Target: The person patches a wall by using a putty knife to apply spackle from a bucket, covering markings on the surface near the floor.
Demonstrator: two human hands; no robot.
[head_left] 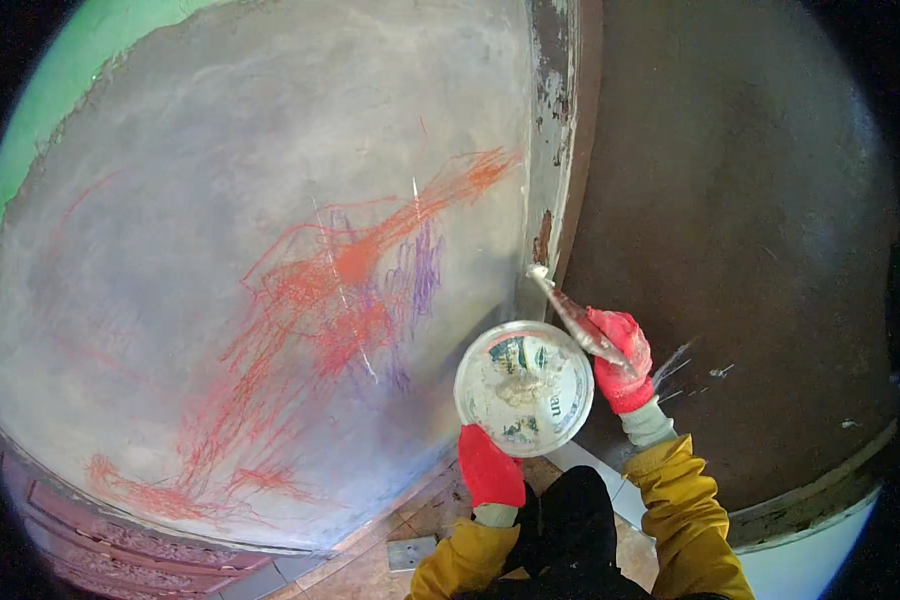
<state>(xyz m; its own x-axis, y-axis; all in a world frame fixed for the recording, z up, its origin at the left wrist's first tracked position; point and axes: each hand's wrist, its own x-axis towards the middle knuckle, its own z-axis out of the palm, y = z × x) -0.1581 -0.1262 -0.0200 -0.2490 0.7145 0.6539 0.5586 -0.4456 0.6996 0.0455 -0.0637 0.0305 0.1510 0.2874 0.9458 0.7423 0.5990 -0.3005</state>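
Note:
My left hand (492, 468), in a red glove, grips the lower rim of a round white plastic lid (477, 385). A small heap of pale putty (521, 390) lies in the middle of the lid. My right hand (623, 352), in a red glove with whitish smears, is closed round a putty knife (580, 322), seen nearly edge-on. Whitish paste coats the knife's far end, which is at the chipped door frame (552, 130), above the lid; I cannot tell whether it touches. Part of the knife is hidden by my right hand.
A grey wall (220, 150) with orange and purple scribbles stands to the left, green paint (65, 120) at its edge. On the right is a dark brown panel (730, 200) with white scratches. Below are brown tiles (440, 515) and a grey metal plate (410, 553).

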